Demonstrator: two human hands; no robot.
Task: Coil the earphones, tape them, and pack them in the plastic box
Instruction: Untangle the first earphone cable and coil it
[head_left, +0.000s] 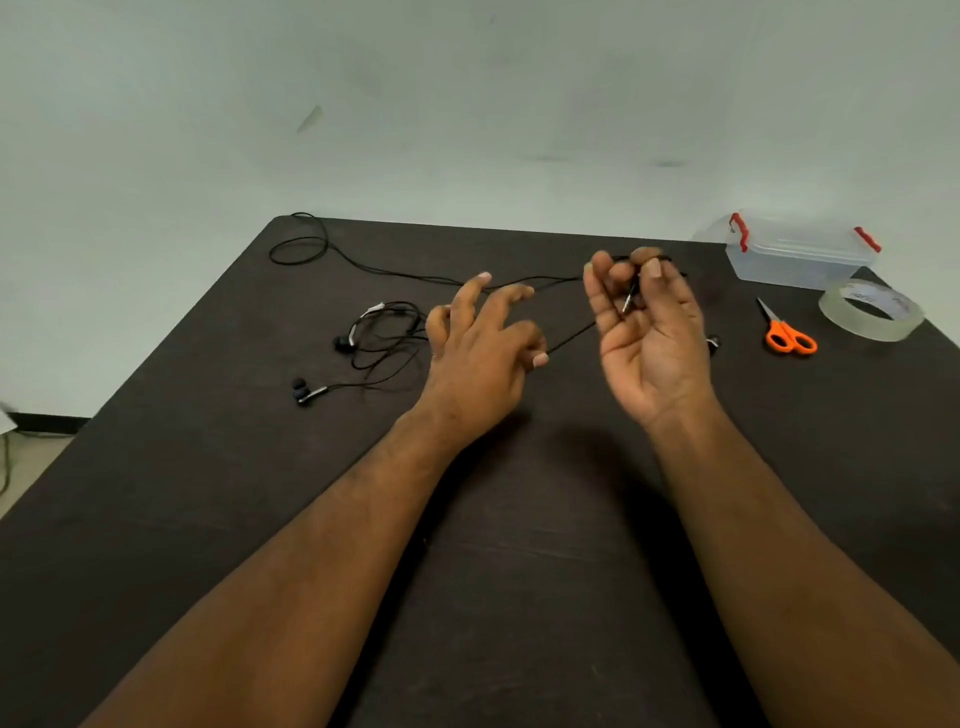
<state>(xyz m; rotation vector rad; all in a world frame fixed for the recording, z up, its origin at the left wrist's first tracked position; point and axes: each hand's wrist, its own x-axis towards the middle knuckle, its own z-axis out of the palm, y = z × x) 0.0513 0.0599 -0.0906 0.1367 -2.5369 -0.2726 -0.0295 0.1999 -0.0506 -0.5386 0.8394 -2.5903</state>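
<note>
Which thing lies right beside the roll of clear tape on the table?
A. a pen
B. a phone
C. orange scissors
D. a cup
C: the orange scissors lie on the dark table just left of the tape roll, in front of the plastic box.

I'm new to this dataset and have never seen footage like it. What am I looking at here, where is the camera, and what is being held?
There is no machine: a person wears a camera on the head, so this single view looks down along both forearms. The right hand pinches the plug end of a black earphone cable, wound round its fingers; the left hand guides the cable beside it. On the dark table lie another pair of earphones, tangled, orange-handled scissors, a roll of clear tape, and a clear plastic box with red clips at the far right.
</note>
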